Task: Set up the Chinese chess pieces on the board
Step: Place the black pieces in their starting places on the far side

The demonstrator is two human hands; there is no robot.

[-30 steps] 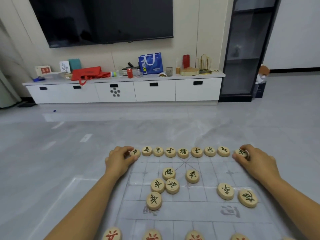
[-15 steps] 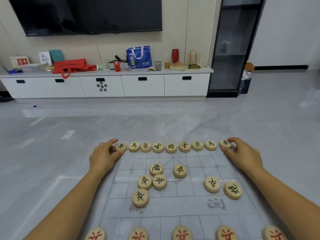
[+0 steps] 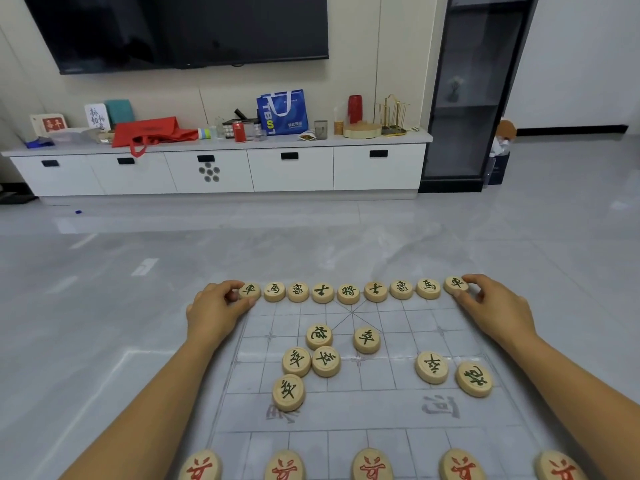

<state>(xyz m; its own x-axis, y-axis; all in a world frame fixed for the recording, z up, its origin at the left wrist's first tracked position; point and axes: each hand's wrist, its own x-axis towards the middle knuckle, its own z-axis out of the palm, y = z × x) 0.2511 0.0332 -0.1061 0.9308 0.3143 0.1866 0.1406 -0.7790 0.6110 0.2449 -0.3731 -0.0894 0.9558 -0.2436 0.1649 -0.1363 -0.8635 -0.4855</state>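
A translucent chess board lies on the grey floor. Along its far edge runs a full row of round wooden pieces with dark characters. My left hand pinches the leftmost piece of that row. My right hand pinches the rightmost piece. Several dark-marked pieces lie loose mid-board: a cluster left of centre, one near the middle and two at the right. A row of red-marked pieces lines the near edge.
Bare grey tiled floor surrounds the board. A long white cabinet stands against the far wall, with bags and cans on top, under a wall television. A dark glass cabinet stands at the right.
The view has tilted down and shifted, so the red row at the near edge shows more fully. Both hands stay on the two end pieces of the far row.
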